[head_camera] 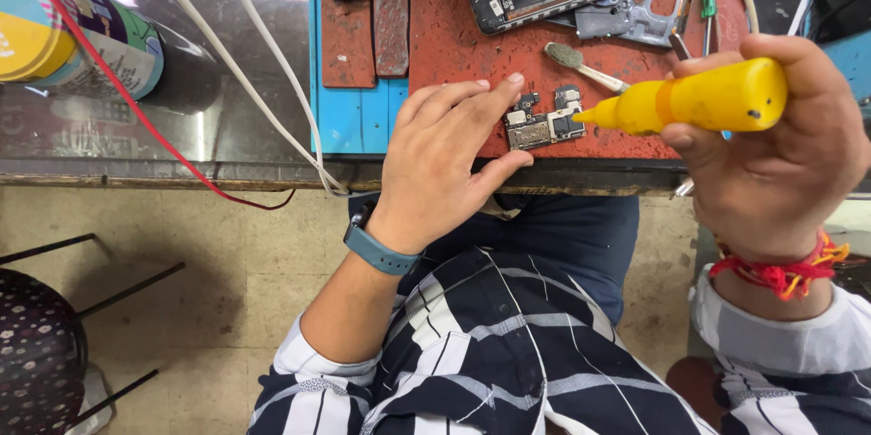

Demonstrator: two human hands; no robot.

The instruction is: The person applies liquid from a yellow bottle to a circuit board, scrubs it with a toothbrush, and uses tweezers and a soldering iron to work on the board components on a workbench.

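Left hand [445,158] fingers pin small circuit board [543,122], light, fragile, best held by edges; right hand [771,154] at 3 o'clock grips yellow screwdriver [694,101].

Left hand [440,158] flat, fingers [472,99] spread, right hand [771,145] fisted, raised

We get bright, even overhead light, colours well saturated. Glare streaks across the dark glass top [181,54] at upper left. Soft shadows sit under the left hand [445,158] and below the bench edge. Centre is sharp; wide-angle bending shows at the corners.
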